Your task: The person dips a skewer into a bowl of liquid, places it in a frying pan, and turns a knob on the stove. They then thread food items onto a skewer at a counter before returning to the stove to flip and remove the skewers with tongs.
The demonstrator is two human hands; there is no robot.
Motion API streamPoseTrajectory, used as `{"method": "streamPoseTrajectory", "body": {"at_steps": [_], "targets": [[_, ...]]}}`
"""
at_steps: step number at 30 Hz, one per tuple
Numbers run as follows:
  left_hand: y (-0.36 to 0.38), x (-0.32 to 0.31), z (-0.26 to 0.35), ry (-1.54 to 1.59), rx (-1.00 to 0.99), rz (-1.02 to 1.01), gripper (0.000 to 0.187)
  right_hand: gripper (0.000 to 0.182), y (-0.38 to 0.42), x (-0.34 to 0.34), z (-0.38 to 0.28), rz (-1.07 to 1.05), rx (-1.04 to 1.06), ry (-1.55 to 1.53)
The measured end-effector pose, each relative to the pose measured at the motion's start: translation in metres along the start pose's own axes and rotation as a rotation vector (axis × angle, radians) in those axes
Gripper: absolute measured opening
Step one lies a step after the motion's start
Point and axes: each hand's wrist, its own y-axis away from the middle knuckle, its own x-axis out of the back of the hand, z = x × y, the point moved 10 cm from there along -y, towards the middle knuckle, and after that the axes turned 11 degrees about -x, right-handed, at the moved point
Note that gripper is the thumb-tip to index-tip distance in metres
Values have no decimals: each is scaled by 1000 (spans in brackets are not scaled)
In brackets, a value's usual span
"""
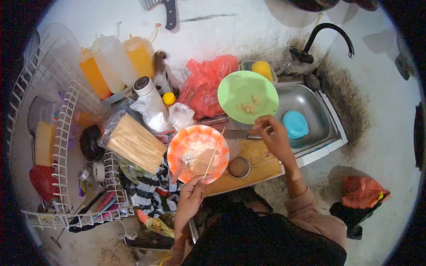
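My left hand is closed on the lower end of a thin wooden skewer, which slants up over an orange-and-white bowl. Pale, flour-like powder lies in the bowl, with a spoon at its left side. My right hand hovers at the near edge of a light green plate, fingers pinched together; whatever they may hold is too small to make out. Several small pale pieces rest on the plate. A knife lies just left of my right hand.
A small strainer sits on the wooden board. To the right is a metal sink holding a turquoise container, under a black faucet. A pack of skewers, a red plastic bag and a wire rack stand left.
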Motion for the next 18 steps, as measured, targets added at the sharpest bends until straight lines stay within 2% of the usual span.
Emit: {"method": "streamPoseTrajectory", "body": {"at_steps": [1,5,9,11,14,18], "targets": [[0,-2,4,-74,55,29,24,10,-12,15,0,46,28,64],[-18,-16,20,-247,-78,135,24,13,-53,48,1,99,232,276],[-38,-27,41,-487,-213,202,23,15,-84,36,7,-91,306,327],[-44,-31,41,-506,-212,242,21,15,-92,25,-2,-173,413,406],[-50,-34,40,-502,-210,294,19,18,-106,9,-3,-214,443,465],[-58,-34,35,-508,-194,322,19,18,-98,-32,-14,-391,619,498]]}}
